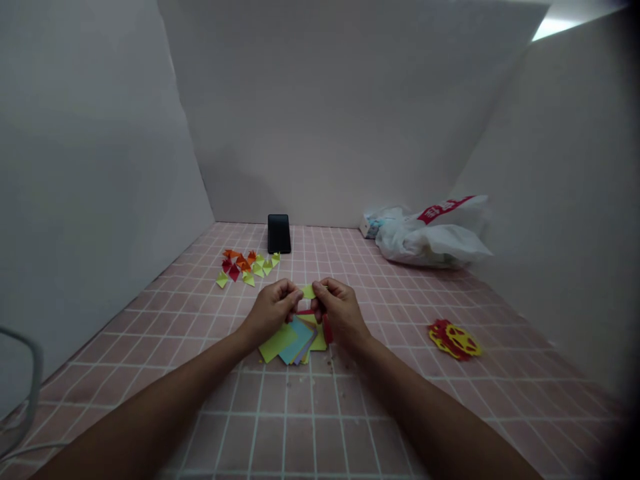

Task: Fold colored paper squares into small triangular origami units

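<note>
Between my two hands is a small folded piece of yellow-green paper (309, 292). My left hand (274, 307) pinches its left end between thumb and fingers. On the other side, my right hand (341, 308) grips the right end the same way, and its fingers hide part of the paper. Just below both hands lies a fanned stack of coloured paper squares (295, 340), in yellow-green, light blue, purple and red. Farther off to the left stand several small folded paper figures (243, 263) in orange, red and yellow-green.
A black phone (279, 233) lies behind the paper figures. At the back right, a white plastic bag (430, 240) rests beside a small box (369, 227). Red and yellow cut-out shapes (455, 340) lie at the right. A grey cable (34, 380) curves at the left edge.
</note>
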Demonstrator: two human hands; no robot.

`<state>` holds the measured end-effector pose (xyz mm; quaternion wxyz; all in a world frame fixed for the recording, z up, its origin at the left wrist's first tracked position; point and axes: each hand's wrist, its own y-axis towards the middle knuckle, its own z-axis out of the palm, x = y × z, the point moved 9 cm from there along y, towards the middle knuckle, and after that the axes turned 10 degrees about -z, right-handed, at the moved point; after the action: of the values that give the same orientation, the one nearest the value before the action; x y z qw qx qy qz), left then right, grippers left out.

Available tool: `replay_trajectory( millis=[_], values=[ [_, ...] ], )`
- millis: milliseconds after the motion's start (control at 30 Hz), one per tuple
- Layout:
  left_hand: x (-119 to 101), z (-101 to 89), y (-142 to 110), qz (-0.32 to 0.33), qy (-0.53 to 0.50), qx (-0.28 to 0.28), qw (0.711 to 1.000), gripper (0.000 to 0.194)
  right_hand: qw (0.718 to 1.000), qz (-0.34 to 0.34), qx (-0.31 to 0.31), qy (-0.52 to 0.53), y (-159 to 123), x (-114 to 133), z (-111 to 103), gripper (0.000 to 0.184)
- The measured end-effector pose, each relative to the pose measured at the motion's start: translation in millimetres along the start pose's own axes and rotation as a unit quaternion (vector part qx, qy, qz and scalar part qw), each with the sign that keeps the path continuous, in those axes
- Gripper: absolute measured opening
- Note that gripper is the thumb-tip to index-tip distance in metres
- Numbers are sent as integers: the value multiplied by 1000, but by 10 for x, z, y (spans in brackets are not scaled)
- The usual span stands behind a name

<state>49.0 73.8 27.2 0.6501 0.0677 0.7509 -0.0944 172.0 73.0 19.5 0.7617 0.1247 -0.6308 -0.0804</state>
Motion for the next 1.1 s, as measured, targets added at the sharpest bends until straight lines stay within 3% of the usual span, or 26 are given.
replay_trajectory(
  millis=[267,433,600,967,1100],
  values=[
    [90,-202,85,18,-92,-51,994,26,996,58,68,5,4,-111,102,30],
    [98,-188,73,23,-166,-35,985,24,992,89,50,74,-36,-194,135,30],
    [48,-144,59,26,-175,-9,984,32,984,116,38,131,-76,-251,173,31],
    [47,-164,92,43,-171,3,984,24,984,102,51,137,-86,-210,221,29],
    [40,-193,74,44,-165,-20,985,29,992,71,33,94,-54,-150,153,29]
  ],
)
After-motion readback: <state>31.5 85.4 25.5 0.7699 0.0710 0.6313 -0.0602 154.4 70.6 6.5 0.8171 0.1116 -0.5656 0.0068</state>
